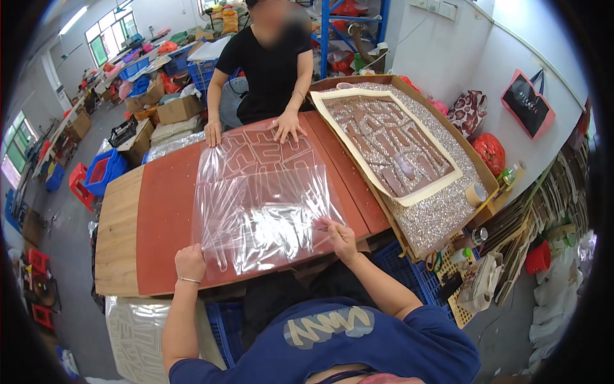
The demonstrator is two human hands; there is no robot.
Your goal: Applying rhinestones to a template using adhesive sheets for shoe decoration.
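Note:
A glossy clear plastic film (pixel 268 214) lies across the red tabletop (pixel 167 211) in front of me. My left hand (pixel 190 262) is closed on its near left corner. At the film's right side, my right hand (pixel 340 240) pinches the edge between thumb and fingers. Beneath the film's far part is a clear sheet (pixel 259 148) with a maze-like pattern of cut or raised outlines. Across the table, a person in a black top presses the far end of this sheet flat with both hands (pixel 289 127).
At right, a shallow tray (pixel 478 214) of glittery silver bits holds a cream-framed patterned stencil (pixel 409 195) and a tape roll (pixel 475 194). Blue crates (pixel 400 269) stand below the table's right side. Boxes and bags crowd the left background; stacked boards lean at far right.

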